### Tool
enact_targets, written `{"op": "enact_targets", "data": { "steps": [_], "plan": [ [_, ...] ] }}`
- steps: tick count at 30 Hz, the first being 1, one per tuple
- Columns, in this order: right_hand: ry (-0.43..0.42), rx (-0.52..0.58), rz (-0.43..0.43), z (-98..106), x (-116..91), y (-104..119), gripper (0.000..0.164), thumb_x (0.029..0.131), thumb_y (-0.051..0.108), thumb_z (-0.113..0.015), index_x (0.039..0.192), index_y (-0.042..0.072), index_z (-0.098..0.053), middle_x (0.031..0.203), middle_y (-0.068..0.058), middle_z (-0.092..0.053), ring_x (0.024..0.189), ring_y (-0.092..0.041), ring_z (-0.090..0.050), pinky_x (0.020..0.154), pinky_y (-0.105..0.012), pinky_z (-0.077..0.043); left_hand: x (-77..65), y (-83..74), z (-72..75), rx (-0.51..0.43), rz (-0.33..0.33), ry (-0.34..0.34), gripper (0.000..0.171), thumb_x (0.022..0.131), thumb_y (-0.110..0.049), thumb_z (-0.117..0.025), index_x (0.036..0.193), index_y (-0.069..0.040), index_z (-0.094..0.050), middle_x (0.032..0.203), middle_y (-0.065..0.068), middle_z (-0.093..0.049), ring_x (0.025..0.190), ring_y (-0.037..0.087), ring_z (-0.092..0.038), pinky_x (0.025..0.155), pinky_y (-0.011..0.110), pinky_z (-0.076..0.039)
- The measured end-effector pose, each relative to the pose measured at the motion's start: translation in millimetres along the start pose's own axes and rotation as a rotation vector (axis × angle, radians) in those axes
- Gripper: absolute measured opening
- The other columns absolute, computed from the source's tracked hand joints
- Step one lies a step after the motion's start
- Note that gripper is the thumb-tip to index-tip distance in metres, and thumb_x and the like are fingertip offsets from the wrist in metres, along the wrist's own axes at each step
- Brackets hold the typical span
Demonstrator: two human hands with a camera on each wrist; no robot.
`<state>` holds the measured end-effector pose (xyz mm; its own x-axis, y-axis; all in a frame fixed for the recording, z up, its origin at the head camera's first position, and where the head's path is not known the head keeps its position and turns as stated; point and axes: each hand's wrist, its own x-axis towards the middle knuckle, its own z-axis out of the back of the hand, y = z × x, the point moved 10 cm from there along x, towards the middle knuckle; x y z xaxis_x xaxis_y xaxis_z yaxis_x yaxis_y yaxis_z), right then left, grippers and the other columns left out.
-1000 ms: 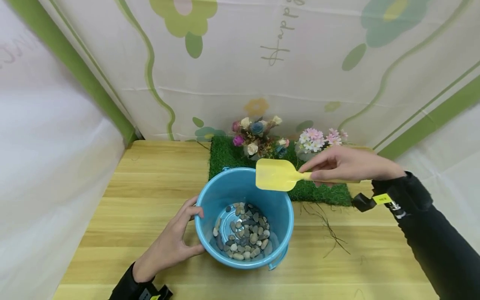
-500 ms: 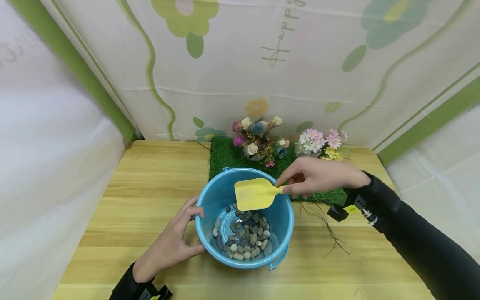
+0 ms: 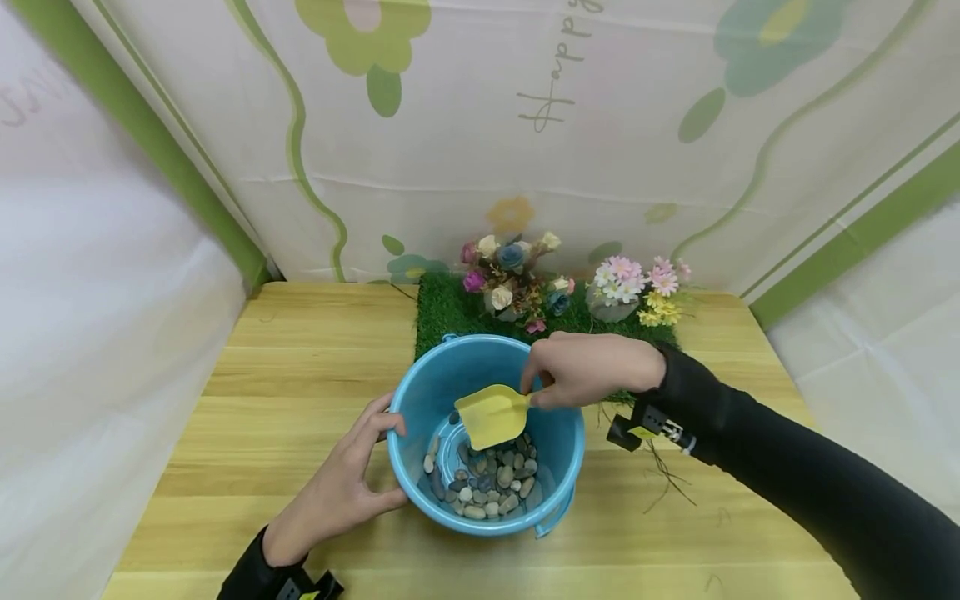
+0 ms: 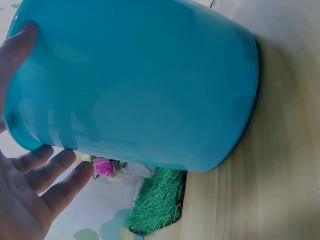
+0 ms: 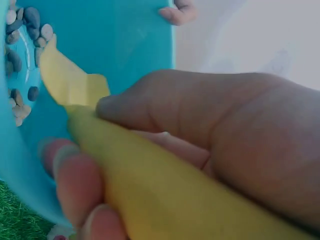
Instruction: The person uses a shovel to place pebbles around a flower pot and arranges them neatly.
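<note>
A blue plastic bucket stands on the wooden table with pebbles spread over its bottom. My left hand holds it at the left, a finger hooked over the rim and the thumb against the outside. In the left wrist view, other fingertips lie along the bucket wall. My right hand, over the bucket's back right rim, grips a yellow toy shovel by its handle. The shovel's blade is down inside the bucket, just above the pebbles. The right wrist view shows thumb and fingers wrapped around the handle.
Behind the bucket lies a green artificial grass mat. On it are a mixed rose bunch and a pot of pink, white and yellow flowers. Thin dark strands lie on the table to the right.
My right hand has moved left and toward me, carrying the shovel from over the back right rim down into the bucket. My left hand and the bucket have stayed put.
</note>
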<state>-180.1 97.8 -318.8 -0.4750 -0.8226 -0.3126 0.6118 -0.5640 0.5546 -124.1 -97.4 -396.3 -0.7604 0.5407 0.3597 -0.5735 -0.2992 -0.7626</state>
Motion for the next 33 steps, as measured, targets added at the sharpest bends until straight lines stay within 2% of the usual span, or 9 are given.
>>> {"op": "enact_targets", "data": {
  "steps": [2, 4, 11, 15, 18, 24, 30, 33],
  "plan": [
    [0.008, -0.014, -0.006, 0, 4, 4, 0.023, 0.101, 0.007, -0.059, 0.084, 0.018, -0.069, 0.063, 0.006, -0.03, 0.056, -0.009, -0.024, 0.06, -0.032, -0.028, 0.0, 0.2, 0.4, 0.003, -0.004, 0.001, 0.066, 0.077, -0.016, -0.091, 0.123, -0.014, -0.043, 0.158, 0.015, -0.031, 0.136, 0.039, -0.042, 0.098, 0.045, -0.051],
    [0.017, -0.024, -0.017, -1, 9, 8, 0.026, 0.101, 0.005, -0.057, 0.079, 0.018, -0.063, 0.064, 0.006, -0.029, 0.058, -0.01, -0.023, 0.061, -0.033, -0.027, 0.0, 0.8, 0.9, 0.002, -0.004, 0.001, 0.066, 0.078, -0.018, -0.091, 0.123, -0.014, -0.043, 0.158, 0.015, -0.031, 0.136, 0.039, -0.042, 0.098, 0.045, -0.051],
    [0.072, -0.074, -0.049, -8, 28, 19, 0.033, 0.102, 0.006, -0.059, 0.072, 0.018, -0.052, 0.064, 0.005, -0.03, 0.059, -0.011, -0.022, 0.062, -0.033, -0.026, 0.7, 0.8, 2.3, 0.011, -0.027, -0.005, 0.064, 0.078, -0.018, -0.09, 0.122, -0.012, -0.044, 0.157, 0.016, -0.031, 0.134, 0.04, -0.043, 0.097, 0.047, -0.052],
    [0.111, -0.102, -0.09, -18, 43, 17, 0.045, 0.1, 0.005, -0.059, 0.065, 0.02, -0.036, 0.062, 0.003, -0.023, 0.059, -0.013, -0.016, 0.061, -0.032, -0.022, 0.8, 0.7, 2.3, 0.003, -0.02, -0.003, 0.066, 0.076, -0.013, -0.091, 0.122, -0.012, -0.044, 0.158, 0.014, -0.031, 0.135, 0.039, -0.043, 0.097, 0.045, -0.052],
    [0.141, -0.104, -0.132, -28, 52, 13, 0.05, 0.099, 0.004, -0.061, 0.061, 0.019, -0.031, 0.06, 0.003, -0.018, 0.056, -0.012, -0.012, 0.058, -0.03, -0.019, 1.4, -0.6, 1.8, 0.002, -0.032, -0.001, 0.065, 0.077, -0.012, -0.09, 0.121, -0.01, -0.044, 0.158, 0.015, -0.031, 0.134, 0.039, -0.044, 0.096, 0.046, -0.052],
    [0.19, -0.09, -0.161, -50, 67, 6, 0.052, 0.098, 0.007, -0.065, 0.057, 0.018, -0.035, 0.053, 0.005, -0.021, 0.048, -0.009, -0.015, 0.052, -0.025, -0.019, 2.1, -1.8, 1.1, -0.003, -0.044, -0.002, 0.063, 0.078, -0.014, -0.09, 0.121, -0.009, -0.044, 0.157, 0.015, -0.032, 0.133, 0.04, -0.045, 0.096, 0.046, -0.052],
    [0.246, -0.027, -0.145, -66, 74, 0, 0.048, 0.1, 0.01, -0.065, 0.057, 0.018, -0.044, 0.052, 0.005, -0.032, 0.046, -0.008, -0.025, 0.051, -0.024, -0.023, 1.1, -1.4, 0.3, -0.011, -0.015, 0.001, 0.066, 0.075, -0.012, -0.091, 0.121, -0.008, -0.044, 0.158, 0.014, -0.031, 0.134, 0.038, -0.044, 0.097, 0.046, -0.052],
    [0.264, 0.003, -0.159, -69, 75, -4, 0.043, 0.1, 0.01, -0.065, 0.06, 0.017, -0.05, 0.052, 0.004, -0.04, 0.045, -0.008, -0.035, 0.05, -0.023, -0.027, 1.1, -2.0, 0.3, -0.013, -0.015, 0.0, 0.067, 0.074, -0.009, -0.092, 0.121, -0.006, -0.044, 0.158, 0.015, -0.031, 0.134, 0.039, -0.044, 0.097, 0.048, -0.052]
  ]
}}
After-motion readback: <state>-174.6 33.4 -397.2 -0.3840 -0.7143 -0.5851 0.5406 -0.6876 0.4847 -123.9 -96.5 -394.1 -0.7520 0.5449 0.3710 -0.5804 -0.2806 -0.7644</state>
